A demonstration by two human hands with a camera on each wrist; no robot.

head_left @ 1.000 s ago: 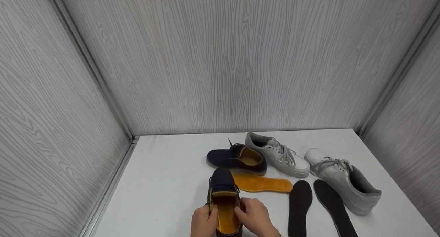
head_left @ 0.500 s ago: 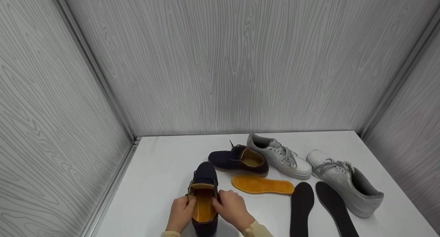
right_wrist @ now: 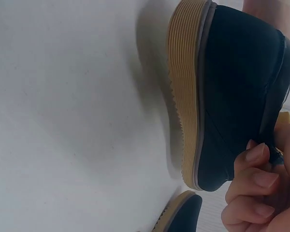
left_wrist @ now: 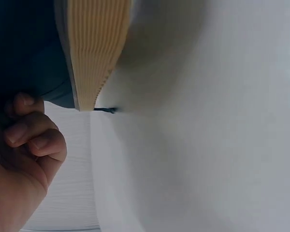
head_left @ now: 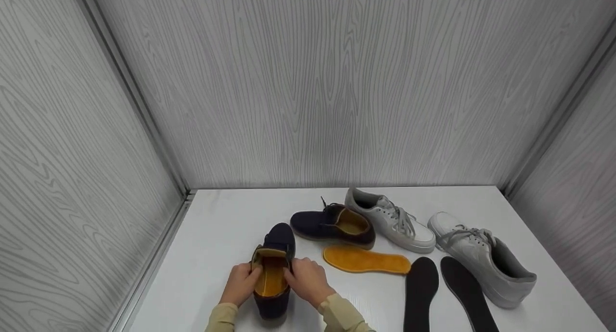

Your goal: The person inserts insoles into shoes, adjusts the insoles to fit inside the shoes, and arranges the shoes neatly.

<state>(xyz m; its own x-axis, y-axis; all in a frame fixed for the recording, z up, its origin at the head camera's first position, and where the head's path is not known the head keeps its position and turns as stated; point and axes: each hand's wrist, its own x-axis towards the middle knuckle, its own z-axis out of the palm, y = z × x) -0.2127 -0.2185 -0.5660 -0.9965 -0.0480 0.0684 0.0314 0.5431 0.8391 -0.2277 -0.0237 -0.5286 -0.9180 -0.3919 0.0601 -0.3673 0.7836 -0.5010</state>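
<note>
A dark navy lace-up shoe (head_left: 280,236) with an orange-yellow inside is held by both hands, toe pointing away, heel towards me. My left hand (head_left: 239,283) pinches the left rim of its opening, thumb inside. On the opposite rim, my right hand (head_left: 308,280) grips the same way. Both wrist views show the ribbed tan sole (right_wrist: 186,87) apart from its shadow, so the shoe appears lifted off the white table (head_left: 192,255). The matching navy shoe (head_left: 313,224) lies behind it, toe to the left. An orange insole (head_left: 365,260) lies flat to the right of my right hand.
Two black insoles (head_left: 421,293) lie on the table at the front right. Behind them are a white sneaker (head_left: 399,226) and another white sneaker (head_left: 491,264), both with grey laces. Grey wood-grain panels (head_left: 317,91) enclose the back and sides.
Both hands have carried the navy shoe to the left, away from the orange insole, which now shows whole. Its heel has come fully into view. The other shoes and insoles stay put.
</note>
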